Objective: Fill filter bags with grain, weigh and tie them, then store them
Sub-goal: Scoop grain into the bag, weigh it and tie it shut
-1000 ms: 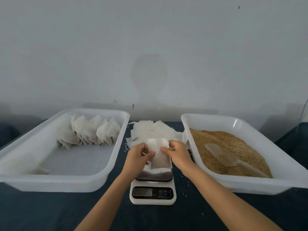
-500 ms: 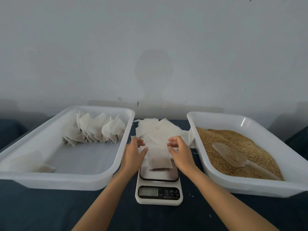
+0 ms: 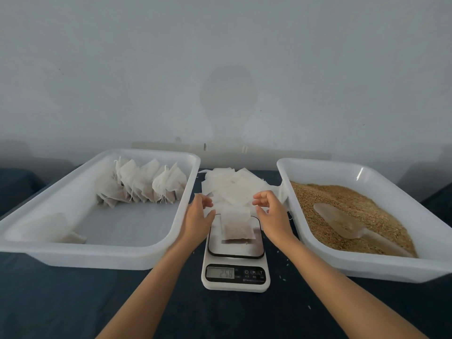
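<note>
From the head view, a filled filter bag (image 3: 236, 223) lies on the scale (image 3: 236, 260), in the middle of the dark table (image 3: 73, 302). The left hand (image 3: 198, 220) and the right hand (image 3: 270, 214) float on each side of the bag with loose fingers, holding nothing. Tied bags (image 3: 141, 185) sit in the left tray (image 3: 73, 255). Grain (image 3: 342, 204) and a scoop (image 3: 342, 222) fill the right tray (image 3: 367, 270).

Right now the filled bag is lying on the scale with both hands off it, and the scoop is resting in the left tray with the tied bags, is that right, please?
Not quite: the scoop lies on the grain in the right tray, as the head view shows. The rest holds: the filled bag lies on the scale, with the left hand and right hand off it.
</note>
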`<act>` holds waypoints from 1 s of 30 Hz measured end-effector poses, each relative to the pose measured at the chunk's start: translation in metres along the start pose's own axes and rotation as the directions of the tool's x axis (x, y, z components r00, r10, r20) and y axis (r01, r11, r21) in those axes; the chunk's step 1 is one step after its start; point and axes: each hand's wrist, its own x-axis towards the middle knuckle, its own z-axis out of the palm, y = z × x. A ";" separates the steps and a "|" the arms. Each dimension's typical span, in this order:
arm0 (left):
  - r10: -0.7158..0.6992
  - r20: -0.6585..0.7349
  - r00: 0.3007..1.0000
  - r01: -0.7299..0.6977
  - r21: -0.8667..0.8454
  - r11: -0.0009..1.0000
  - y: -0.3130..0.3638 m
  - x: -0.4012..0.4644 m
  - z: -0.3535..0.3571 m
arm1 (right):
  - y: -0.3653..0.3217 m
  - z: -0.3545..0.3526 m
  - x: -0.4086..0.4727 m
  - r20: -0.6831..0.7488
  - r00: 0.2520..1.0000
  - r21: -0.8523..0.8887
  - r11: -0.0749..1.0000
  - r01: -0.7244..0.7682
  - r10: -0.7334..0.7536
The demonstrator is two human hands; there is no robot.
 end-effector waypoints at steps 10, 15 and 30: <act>-0.005 0.088 0.996 0.001 0.041 0.999 -0.005 0.002 0.007 | 0.001 0.009 -0.001 0.033 0.999 -0.018 1.000 -0.015 0.016; -0.099 0.255 0.962 0.082 0.079 0.994 0.000 0.006 0.022 | 0.004 0.018 0.002 0.103 0.989 -0.110 0.989 -0.097 0.108; -0.039 0.341 0.939 -0.104 0.389 0.915 0.028 0.012 0.026 | 0.009 0.028 -0.001 0.088 0.995 -0.037 0.999 0.039 -0.036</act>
